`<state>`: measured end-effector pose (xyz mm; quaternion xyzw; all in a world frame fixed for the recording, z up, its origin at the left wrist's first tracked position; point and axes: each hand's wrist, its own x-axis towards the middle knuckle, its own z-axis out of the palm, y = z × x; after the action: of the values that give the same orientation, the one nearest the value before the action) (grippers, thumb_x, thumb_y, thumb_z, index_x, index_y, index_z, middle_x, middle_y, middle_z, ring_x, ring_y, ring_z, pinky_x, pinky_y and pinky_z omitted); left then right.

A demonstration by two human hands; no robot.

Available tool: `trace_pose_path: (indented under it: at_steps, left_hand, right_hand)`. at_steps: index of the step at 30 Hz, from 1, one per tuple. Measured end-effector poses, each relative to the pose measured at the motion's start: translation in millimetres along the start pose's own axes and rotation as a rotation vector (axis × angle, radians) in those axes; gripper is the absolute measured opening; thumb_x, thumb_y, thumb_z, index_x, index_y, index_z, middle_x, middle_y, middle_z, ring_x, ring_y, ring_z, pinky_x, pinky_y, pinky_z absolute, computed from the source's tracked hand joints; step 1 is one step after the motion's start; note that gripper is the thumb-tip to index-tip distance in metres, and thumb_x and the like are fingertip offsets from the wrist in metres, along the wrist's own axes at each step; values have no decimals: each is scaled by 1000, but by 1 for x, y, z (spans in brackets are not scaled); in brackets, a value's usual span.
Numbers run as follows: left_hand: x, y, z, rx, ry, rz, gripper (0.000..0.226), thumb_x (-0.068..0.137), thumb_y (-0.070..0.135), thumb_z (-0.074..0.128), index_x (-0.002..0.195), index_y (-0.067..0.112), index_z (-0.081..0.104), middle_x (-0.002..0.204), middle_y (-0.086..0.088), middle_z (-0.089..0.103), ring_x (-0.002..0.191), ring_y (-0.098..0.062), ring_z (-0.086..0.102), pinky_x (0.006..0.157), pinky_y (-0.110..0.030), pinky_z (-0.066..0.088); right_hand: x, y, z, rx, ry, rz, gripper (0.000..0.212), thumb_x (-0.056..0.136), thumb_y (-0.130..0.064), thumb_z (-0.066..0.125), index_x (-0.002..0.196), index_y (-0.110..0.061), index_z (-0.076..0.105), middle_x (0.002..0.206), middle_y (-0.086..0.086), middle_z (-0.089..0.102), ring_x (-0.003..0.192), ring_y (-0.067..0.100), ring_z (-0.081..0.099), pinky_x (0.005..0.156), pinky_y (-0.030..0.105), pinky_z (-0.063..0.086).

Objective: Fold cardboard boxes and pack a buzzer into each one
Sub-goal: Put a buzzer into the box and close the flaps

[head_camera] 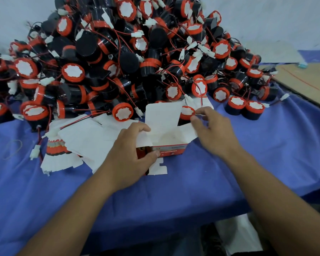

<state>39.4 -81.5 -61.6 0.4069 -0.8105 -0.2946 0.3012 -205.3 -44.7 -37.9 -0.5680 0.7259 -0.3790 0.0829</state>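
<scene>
Head view: left hand (129, 154) grips open cardboard box (171, 150), right hand (212, 132) at a buzzer (187, 112) just behind it
Box stands on blue tablecloth (229, 172) in front of the buzzer pile (118, 52), top open, rear flap (162, 117) upright, side flaps out. Left thumb pressed on the printed red and white front, left fingers curled over the left flap, pinching that corner. Right thumb and forefinger close together at the red rim of 1 buzzer beside the right flap; cannot tell if they pinch it or only touch. Other right fingers loosely curled. Flat white box blanks (89, 141) lie left of the box, touching the left hand. Rubber band (13, 148) far left, brown cardboard sheet (307, 78) far right
</scene>
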Motion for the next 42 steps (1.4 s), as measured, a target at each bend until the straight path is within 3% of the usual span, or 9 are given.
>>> trace_pose_path:
  at_steps: [5, 11, 15, 19, 23, 28, 31, 38, 42]
  left_hand:
    - [-1, -1, -6, 34, -26, -28, 55, 75, 54, 61, 121, 52, 32, 134, 17, 46, 122, -7, 45, 101, -28, 43]
    - [0, -4, -6, 23, -24, -24, 58, 75, 52, 63, 125, 48, 35, 135, 20, 47, 122, -5, 46, 102, -28, 43]
    - [0, -4, -7, 14, -33, -24, 59, 74, 52, 63, 125, 50, 35, 132, 26, 47, 119, -1, 47, 97, -22, 43]
    - [1, -3, -6, 8, -38, -13, 61, 74, 53, 63, 129, 47, 36, 133, 29, 44, 120, 4, 44, 100, -20, 42]
    - [2, 1, -4, -44, -70, -4, 60, 73, 50, 65, 126, 52, 37, 130, 34, 48, 118, 3, 51, 96, -16, 46]
    - [1, 1, -4, -86, -69, 35, 60, 78, 45, 74, 125, 57, 40, 122, 38, 53, 110, 11, 55, 85, -2, 41]
    - [1, -2, -4, -89, -60, 43, 61, 78, 46, 73, 129, 49, 41, 123, 36, 54, 114, 11, 52, 88, -2, 39]
    - [2, -3, -2, -37, -72, 93, 65, 81, 39, 68, 132, 61, 34, 128, 40, 47, 120, 18, 44, 92, 3, 31]
    - [2, -3, 1, 26, -89, 147, 53, 84, 39, 63, 135, 44, 49, 128, 25, 51, 124, 6, 45, 99, -8, 35]
  right_hand:
    - [17, 10, 31, -158, -106, -61, 50, 98, -32, 63, 145, -20, 51, 130, 15, 60, 117, 39, 54, 96, 48, 47]
    - [24, 13, 37, -70, -12, -63, 38, 87, -32, 77, 121, -20, 63, 117, 9, 61, 108, 32, 55, 90, 41, 49]
    - [24, 12, 19, 184, 163, 10, 29, 86, -27, 78, 103, -27, 55, 106, -5, 64, 90, 7, 61, 73, 15, 49]
    - [20, -14, -31, 442, 369, -178, 29, 87, -27, 73, 108, -28, 53, 103, -17, 63, 88, 7, 62, 76, 24, 50]
    - [-10, -42, -35, 382, 62, -500, 32, 83, -20, 77, 109, -18, 59, 111, -14, 64, 100, 13, 65, 86, 26, 52]
    - [-28, -39, -4, 95, -231, -576, 27, 80, -7, 82, 102, -3, 67, 114, 8, 63, 98, 25, 62, 82, 39, 51]
    - [-28, -35, 1, 73, -257, -540, 27, 82, -15, 83, 106, -6, 73, 118, 5, 58, 93, 18, 61, 79, 34, 51]
    - [-25, -34, 2, -4, -274, -527, 23, 91, -28, 74, 107, -13, 79, 112, 1, 57, 79, 16, 63, 72, 36, 52]
    - [-28, -35, 7, -19, -342, -570, 25, 99, -26, 64, 95, -7, 79, 106, 3, 55, 79, 20, 63, 70, 39, 51]
